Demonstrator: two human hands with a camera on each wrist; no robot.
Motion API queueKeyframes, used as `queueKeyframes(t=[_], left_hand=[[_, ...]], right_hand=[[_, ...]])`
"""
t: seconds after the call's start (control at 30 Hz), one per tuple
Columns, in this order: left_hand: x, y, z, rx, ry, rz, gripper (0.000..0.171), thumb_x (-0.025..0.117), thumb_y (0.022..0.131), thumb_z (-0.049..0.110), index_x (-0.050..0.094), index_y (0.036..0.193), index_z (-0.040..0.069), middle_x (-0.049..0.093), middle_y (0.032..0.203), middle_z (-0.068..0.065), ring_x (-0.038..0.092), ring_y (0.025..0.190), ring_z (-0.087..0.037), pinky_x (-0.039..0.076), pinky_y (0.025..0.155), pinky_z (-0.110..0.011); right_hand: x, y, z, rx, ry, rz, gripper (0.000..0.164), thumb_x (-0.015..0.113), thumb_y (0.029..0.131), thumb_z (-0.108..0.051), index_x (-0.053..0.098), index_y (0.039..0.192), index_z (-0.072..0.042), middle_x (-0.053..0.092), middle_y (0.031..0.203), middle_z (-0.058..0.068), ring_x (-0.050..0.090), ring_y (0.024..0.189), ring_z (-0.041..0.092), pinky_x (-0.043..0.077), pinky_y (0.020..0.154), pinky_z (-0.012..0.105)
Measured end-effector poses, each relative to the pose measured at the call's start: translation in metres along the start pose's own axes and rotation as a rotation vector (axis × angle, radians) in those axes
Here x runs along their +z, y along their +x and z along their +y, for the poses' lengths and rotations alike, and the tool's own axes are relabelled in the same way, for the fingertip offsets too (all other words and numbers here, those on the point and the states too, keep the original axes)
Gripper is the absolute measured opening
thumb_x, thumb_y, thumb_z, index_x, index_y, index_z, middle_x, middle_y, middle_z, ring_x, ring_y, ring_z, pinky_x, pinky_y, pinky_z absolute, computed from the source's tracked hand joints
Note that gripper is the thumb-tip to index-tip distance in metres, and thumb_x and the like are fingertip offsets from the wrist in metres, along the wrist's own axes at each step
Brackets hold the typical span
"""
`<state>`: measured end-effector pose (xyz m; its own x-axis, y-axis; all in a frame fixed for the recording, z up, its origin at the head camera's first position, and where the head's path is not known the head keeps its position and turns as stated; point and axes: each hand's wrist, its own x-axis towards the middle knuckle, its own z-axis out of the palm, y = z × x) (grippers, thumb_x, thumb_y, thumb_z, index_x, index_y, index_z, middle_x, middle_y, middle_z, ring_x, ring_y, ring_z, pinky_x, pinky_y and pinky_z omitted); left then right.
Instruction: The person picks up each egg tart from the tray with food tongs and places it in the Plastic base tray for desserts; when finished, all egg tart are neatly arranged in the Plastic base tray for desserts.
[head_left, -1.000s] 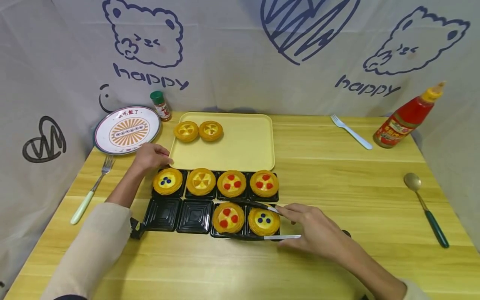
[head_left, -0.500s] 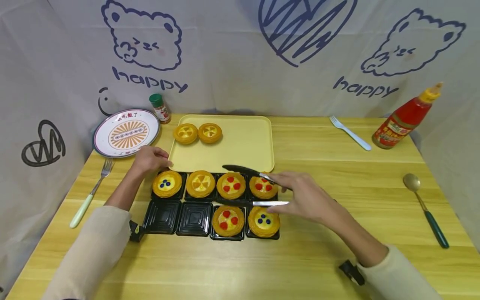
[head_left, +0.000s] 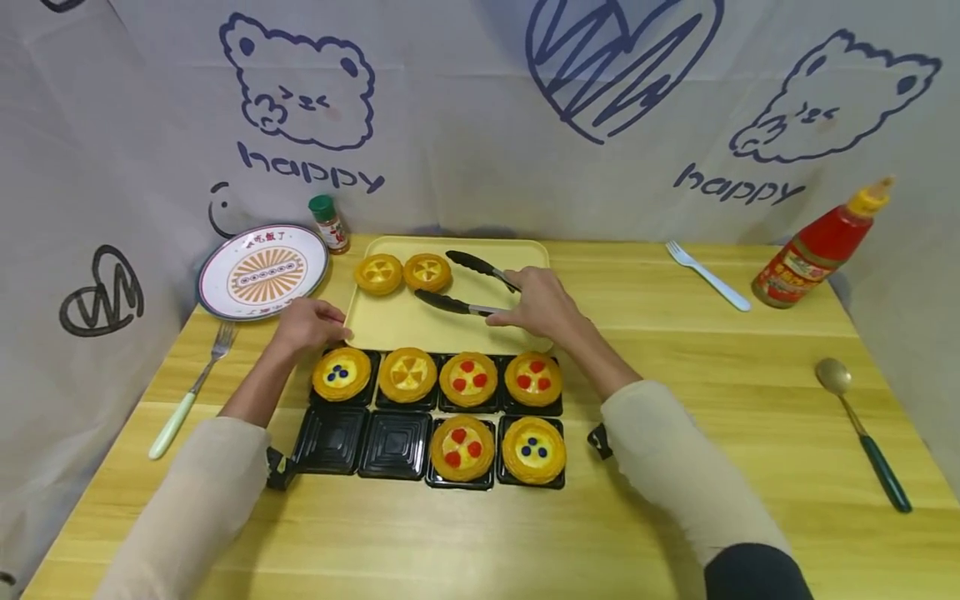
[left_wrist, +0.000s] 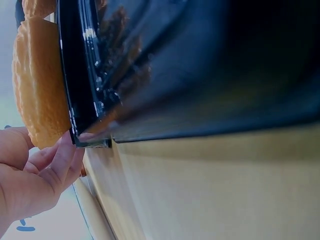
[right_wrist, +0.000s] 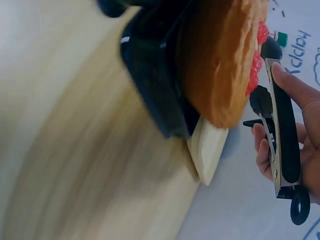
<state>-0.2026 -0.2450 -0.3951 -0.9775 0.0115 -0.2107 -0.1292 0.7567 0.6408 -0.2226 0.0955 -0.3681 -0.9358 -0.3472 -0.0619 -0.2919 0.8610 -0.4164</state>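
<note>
My right hand (head_left: 532,304) grips black-tipped tongs (head_left: 468,308) over the yellow tray (head_left: 390,325). The tongs are spread, one tip near the far side and one near the front side of an egg tart (head_left: 427,272). To its left sits another fruit-wedge tart (head_left: 378,275). My left hand (head_left: 306,323) pinches the tray's front left edge, thumb on the rim. In front of it stand two rows of black plastic boxes (head_left: 327,440). The back row holds a blueberry tart (head_left: 341,374), a wedge-topped tart (head_left: 407,375) and two strawberry tarts (head_left: 468,380).
The front row holds a strawberry tart (head_left: 462,448) and a blueberry tart (head_left: 533,450); its two left boxes are bare. Around lie a plate (head_left: 262,271), spice jar (head_left: 330,225), metal fork (head_left: 197,387), pale blue fork (head_left: 708,275), spoon (head_left: 862,433) and red sauce bottle (head_left: 821,246).
My right hand has carried the spread tongs from the front right blueberry tart, back across the boxes, to the tarts on the yellow tray. My left hand stays at the tray's edge.
</note>
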Motion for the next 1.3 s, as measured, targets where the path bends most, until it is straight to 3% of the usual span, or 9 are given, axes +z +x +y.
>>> queueKeyframes(t=[0.13,0.23,0.3,0.6,0.77,0.9,1.03,1.2,1.3], left_hand=[[0.004,0.0,0.003,0.0,-0.025,-0.009,0.034,0.071,0.082,0.01,0.064,0.107,-0.012,0.069,0.097,-0.024,0.064,0.071,-0.018,0.048,0.061,-0.021],[0.005,0.0,0.005,0.001,-0.016,-0.01,0.034,0.072,0.082,0.011,0.065,0.107,-0.011,0.068,0.098,-0.024,0.064,0.075,-0.022,0.047,0.061,-0.021],[0.004,0.001,0.005,-0.001,-0.002,-0.007,0.034,0.071,0.083,0.012,0.065,0.107,-0.01,0.068,0.099,-0.025,0.064,0.079,-0.025,0.047,0.062,-0.022],[-0.001,0.001,0.0,-0.019,0.036,0.003,0.032,0.072,0.082,0.012,0.066,0.104,-0.01,0.069,0.093,-0.022,0.064,0.076,-0.026,0.045,0.061,-0.022],[-0.002,-0.001,-0.001,-0.016,0.045,0.008,0.033,0.072,0.083,0.013,0.065,0.106,-0.01,0.068,0.098,-0.024,0.063,0.079,-0.027,0.046,0.062,-0.023],[-0.002,-0.003,0.0,-0.021,0.067,0.009,0.033,0.071,0.084,0.015,0.065,0.106,-0.009,0.067,0.1,-0.024,0.061,0.08,-0.026,0.046,0.062,-0.024],[-0.001,-0.004,0.0,-0.024,0.067,0.009,0.033,0.071,0.084,0.014,0.065,0.107,-0.009,0.067,0.101,-0.025,0.061,0.08,-0.026,0.045,0.062,-0.023],[0.0,-0.001,0.002,-0.024,0.059,0.011,0.033,0.07,0.084,0.014,0.065,0.107,-0.009,0.066,0.102,-0.025,0.06,0.081,-0.026,0.045,0.063,-0.023],[0.001,-0.001,0.003,-0.023,0.06,0.011,0.033,0.071,0.083,0.014,0.065,0.106,-0.009,0.066,0.102,-0.025,0.06,0.081,-0.026,0.046,0.063,-0.024]], right_hand=[[0.003,0.008,0.0,0.01,-0.013,-0.014,0.078,0.076,0.076,-0.047,0.05,0.137,-0.006,0.065,0.092,0.014,0.036,0.056,0.013,0.033,0.056,0.025],[0.001,0.005,0.001,0.004,-0.02,-0.006,0.075,0.075,0.077,-0.046,0.05,0.137,-0.007,0.049,0.066,0.006,0.031,0.052,0.012,0.03,0.053,0.024],[0.0,0.001,0.002,0.002,-0.01,0.003,0.075,0.075,0.077,-0.046,0.05,0.137,-0.008,0.043,0.065,0.003,0.029,0.054,0.012,0.029,0.052,0.024],[-0.01,-0.039,0.006,-0.066,0.036,0.028,0.074,0.076,0.077,-0.043,0.051,0.136,-0.007,0.057,0.079,0.009,0.035,0.06,0.015,0.03,0.054,0.025],[-0.019,-0.075,0.0,-0.136,0.063,0.072,0.073,0.079,0.074,-0.04,0.054,0.133,-0.006,0.067,0.096,0.009,0.05,0.069,0.016,0.038,0.057,0.024],[-0.017,-0.106,-0.007,-0.226,0.093,0.069,0.073,0.081,0.072,-0.039,0.056,0.131,-0.005,0.07,0.103,0.01,0.05,0.065,0.012,0.04,0.056,0.021],[-0.01,-0.131,-0.018,-0.306,0.095,0.034,0.07,0.082,0.071,-0.038,0.059,0.129,-0.006,0.069,0.103,0.007,0.053,0.067,0.01,0.044,0.06,0.021],[-0.001,-0.153,-0.032,-0.266,0.065,-0.071,0.071,0.081,0.072,-0.04,0.057,0.132,-0.01,0.064,0.122,0.011,0.064,0.096,0.021,0.054,0.079,0.034],[0.006,-0.157,-0.037,-0.256,0.051,-0.095,0.072,0.081,0.071,-0.041,0.056,0.132,-0.011,0.063,0.124,0.009,0.063,0.097,0.019,0.054,0.077,0.032]])
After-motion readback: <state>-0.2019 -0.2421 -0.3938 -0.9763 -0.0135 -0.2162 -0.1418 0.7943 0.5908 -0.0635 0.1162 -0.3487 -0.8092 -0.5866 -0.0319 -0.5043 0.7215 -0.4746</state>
